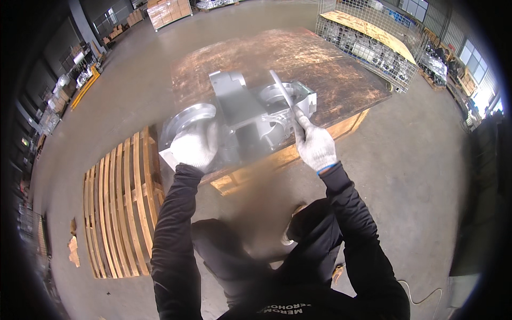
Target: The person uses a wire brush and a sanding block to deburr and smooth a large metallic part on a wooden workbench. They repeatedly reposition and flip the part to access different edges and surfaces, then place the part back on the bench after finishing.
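Observation:
A large silver metal casting (242,109) with round ring-shaped openings at both sides lies on the brown wooden tabletop. My left hand (194,146), in a white knit glove, is closed on its near left part, beside the left ring. The fingertips are partly hidden there. In my right hand (316,145), gloved the same way, is a long flat silver bar that looks like a file (281,87). Its far end points up and away, over the right ring of the casting. My right index finger stretches along it while the other fingers are curled in.
The worn worktable (341,80) has a light wooden frame below. A slatted pallet (120,205) stands by its left side. Beyond the far right corner is a wire cage (368,45) of metal parts. Stacked boxes (168,12) sit far back. A thin cable (426,298) lies at lower right.

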Demonstrator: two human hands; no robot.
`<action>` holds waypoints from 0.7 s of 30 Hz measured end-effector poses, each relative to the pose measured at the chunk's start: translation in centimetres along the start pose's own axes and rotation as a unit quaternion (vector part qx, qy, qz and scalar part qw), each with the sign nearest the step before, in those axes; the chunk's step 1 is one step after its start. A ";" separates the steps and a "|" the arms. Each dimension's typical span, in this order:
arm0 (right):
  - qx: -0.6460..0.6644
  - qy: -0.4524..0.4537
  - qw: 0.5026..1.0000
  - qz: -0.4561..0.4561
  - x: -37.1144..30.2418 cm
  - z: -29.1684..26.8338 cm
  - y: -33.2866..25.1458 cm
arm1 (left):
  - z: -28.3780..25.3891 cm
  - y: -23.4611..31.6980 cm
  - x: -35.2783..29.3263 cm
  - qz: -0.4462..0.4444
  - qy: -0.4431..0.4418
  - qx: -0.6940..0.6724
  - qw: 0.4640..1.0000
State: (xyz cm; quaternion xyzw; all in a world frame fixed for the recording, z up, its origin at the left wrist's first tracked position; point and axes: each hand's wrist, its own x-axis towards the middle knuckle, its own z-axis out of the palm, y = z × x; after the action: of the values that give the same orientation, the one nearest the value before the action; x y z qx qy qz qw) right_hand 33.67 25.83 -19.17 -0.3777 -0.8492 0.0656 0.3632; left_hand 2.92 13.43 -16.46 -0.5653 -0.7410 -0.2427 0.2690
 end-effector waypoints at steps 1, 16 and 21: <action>-0.020 -0.016 0.999 0.024 -0.7 0.1 -0.6 | -0.1 0.1 0.0 0.000 -0.004 -0.010 1.000; 0.184 0.072 0.980 -0.028 -2.7 5.0 -5.6 | -2.1 0.8 0.4 0.000 -0.073 -0.037 0.997; 0.431 -0.027 0.901 0.054 -3.4 8.0 -2.5 | -3.8 -1.1 -0.8 0.049 0.054 -0.023 0.997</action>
State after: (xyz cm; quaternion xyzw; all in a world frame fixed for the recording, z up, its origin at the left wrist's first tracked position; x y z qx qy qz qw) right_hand 28.37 23.05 -25.93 -0.2278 -0.7260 0.4546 0.4629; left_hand 2.46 10.03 -14.27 -0.5933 -0.6911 -0.2763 0.3067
